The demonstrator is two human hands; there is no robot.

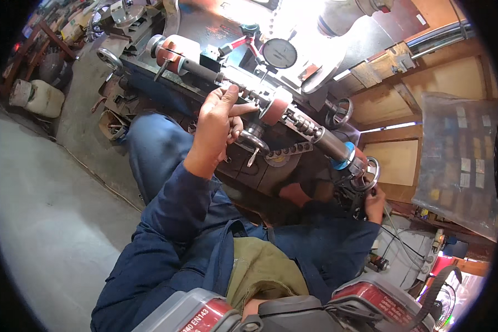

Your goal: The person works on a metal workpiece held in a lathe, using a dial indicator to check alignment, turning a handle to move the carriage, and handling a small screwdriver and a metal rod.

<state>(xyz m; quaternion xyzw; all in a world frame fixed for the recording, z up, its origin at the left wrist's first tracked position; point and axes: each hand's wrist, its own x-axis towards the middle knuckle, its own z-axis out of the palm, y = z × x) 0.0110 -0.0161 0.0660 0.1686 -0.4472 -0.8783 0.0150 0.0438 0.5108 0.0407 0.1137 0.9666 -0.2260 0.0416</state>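
Observation:
A steel lobed shaft (304, 125) lies diagonally across a bench-mounted machine, with red-orange discs (276, 109) along it and a blue collar (344, 157) toward the right end. My left hand (218, 116) is at the middle of the shaft, thumb raised against it, index finger stretched along its near side and other fingers curled, gripping nothing visible. My right hand (375, 202) is closed on the rim of a chrome handwheel (374, 172) below the shaft's right end. A round dial gauge (279, 53) on a red jointed arm stands behind the shaft.
Other handwheels (338, 112) project from the machine. A white jerrycan (36, 98) stands left on the grey floor (50, 205). Wooden panels (387, 166) and a hanging plastic sheet (459, 160) line the right. A respirator (290, 310) hangs at my chest. Cables (404, 238) run at lower right.

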